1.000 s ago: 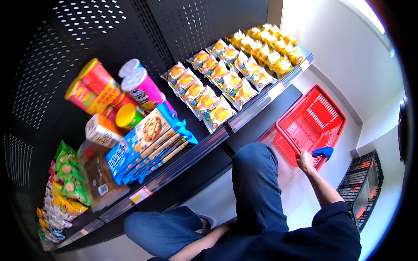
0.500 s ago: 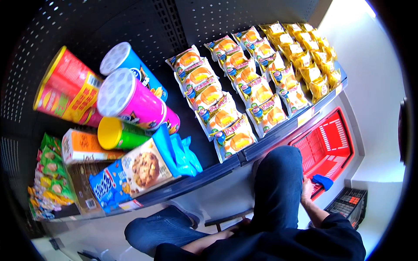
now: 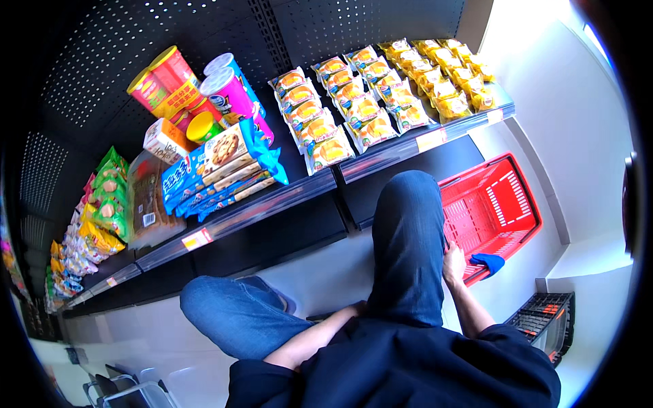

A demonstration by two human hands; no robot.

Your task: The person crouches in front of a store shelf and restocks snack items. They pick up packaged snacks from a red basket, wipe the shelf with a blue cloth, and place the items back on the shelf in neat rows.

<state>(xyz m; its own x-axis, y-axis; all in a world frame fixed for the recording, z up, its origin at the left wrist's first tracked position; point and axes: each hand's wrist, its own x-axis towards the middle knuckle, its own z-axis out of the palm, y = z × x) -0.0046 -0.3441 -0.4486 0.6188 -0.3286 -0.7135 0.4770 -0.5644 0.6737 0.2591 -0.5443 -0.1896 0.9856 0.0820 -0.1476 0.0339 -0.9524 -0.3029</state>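
The place can be recognised as a shop where snacks are sold. On a long black shelf point(image 3: 272, 202), wrapped cakes point(image 3: 306, 114) are set out in straight rows, with yellow packets point(image 3: 449, 92), cookie packs point(image 3: 221, 160) and tall tubs point(image 3: 230, 95) grouped alongside. Labels point(image 3: 197, 239) are fixed along its front edge, it is backed by perforated panels point(image 3: 381, 24), and a red shopping basket point(image 3: 476, 238) is seen beside it.
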